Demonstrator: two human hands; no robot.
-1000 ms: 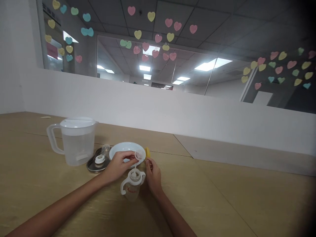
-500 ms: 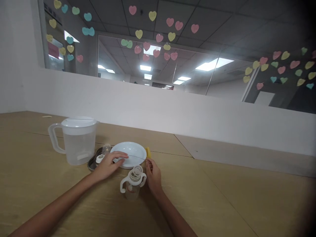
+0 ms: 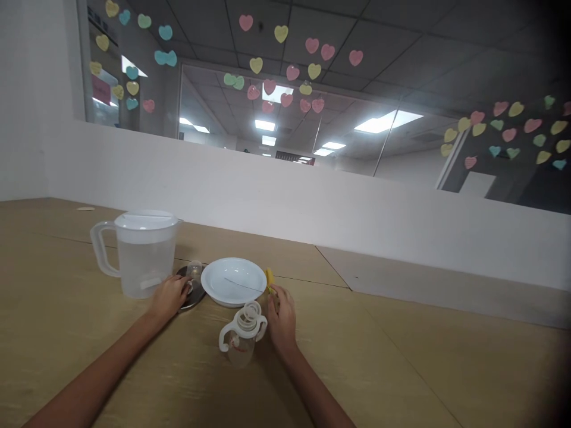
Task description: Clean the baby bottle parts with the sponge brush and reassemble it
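My left hand (image 3: 169,297) is at a dark metal tray (image 3: 196,302), its fingers curled on the white collar of a baby bottle nipple (image 3: 194,271) with a clear dome-shaped top. My right hand (image 3: 282,312) pinches a thin wire-like stick (image 3: 243,285) that reaches across the white bowl (image 3: 214,292). What sits at the stick's far end is too fine to make out. In front of the bowl, between my hands, stands a clear baby bottle (image 3: 241,351) with two white handles and an open neck.
A translucent lidded pitcher (image 3: 145,261) stands behind my left hand. Just past my right fingertips is a yellow object (image 3: 269,278), partly hidden. A white wall (image 3: 250,190) under a window closes off the table's far side.
My left hand has left the stick over the bowl and moved left to the nipple on the tray. My right hand keeps the stick by the bowl's right rim.
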